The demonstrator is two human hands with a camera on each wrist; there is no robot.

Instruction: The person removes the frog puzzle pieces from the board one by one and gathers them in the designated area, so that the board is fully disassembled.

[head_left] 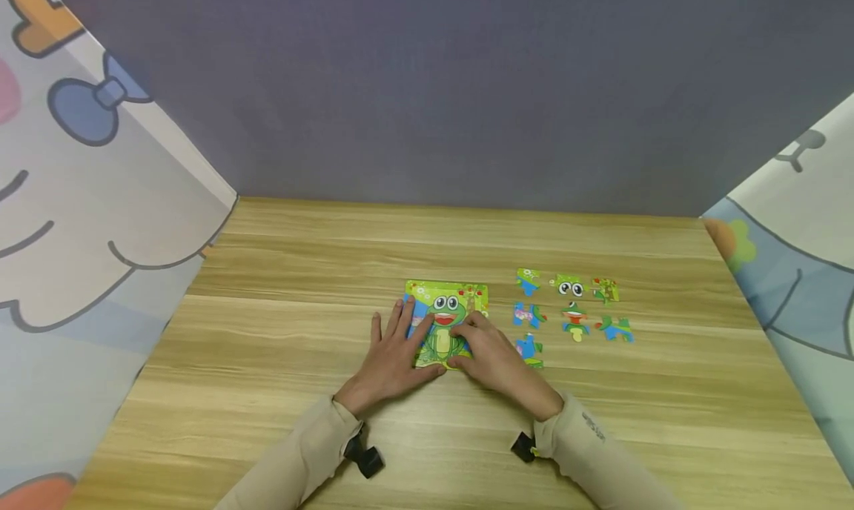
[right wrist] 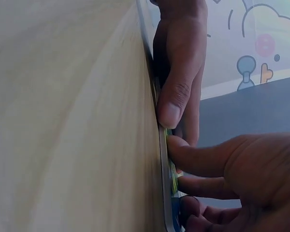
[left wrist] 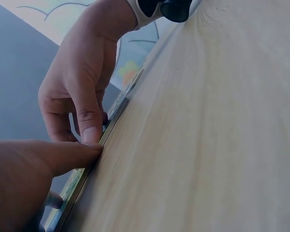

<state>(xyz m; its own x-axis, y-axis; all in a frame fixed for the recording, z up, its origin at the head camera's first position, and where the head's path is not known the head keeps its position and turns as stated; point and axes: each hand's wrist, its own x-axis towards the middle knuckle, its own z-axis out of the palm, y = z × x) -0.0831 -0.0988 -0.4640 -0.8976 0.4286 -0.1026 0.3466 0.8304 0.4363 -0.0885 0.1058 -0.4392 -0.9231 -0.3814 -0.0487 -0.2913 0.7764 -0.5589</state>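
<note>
A square frog puzzle (head_left: 443,341) lies flat on the table, showing a green frog with a pale yellow belly. My left hand (head_left: 394,363) rests on its left side, fingers spread and nearly straight, thumb along the bottom edge. On the lower right part is my right hand (head_left: 492,354), fingers bent. Its thumb and index fingertips touch the picture a little apart, near the frog's belly. Whether a piece is pinched between them is hidden. In the right wrist view both thumbs meet close together at the edge of the puzzle board (right wrist: 165,188).
Several loose puzzle pieces lie in rows to the right, among them an eyes piece (head_left: 570,287), a mouth piece (head_left: 575,322) and a blue corner piece (head_left: 530,349) beside my right hand. A grey wall (head_left: 467,95) stands behind the wooden table (head_left: 280,273), with cartoon-printed panels at both sides.
</note>
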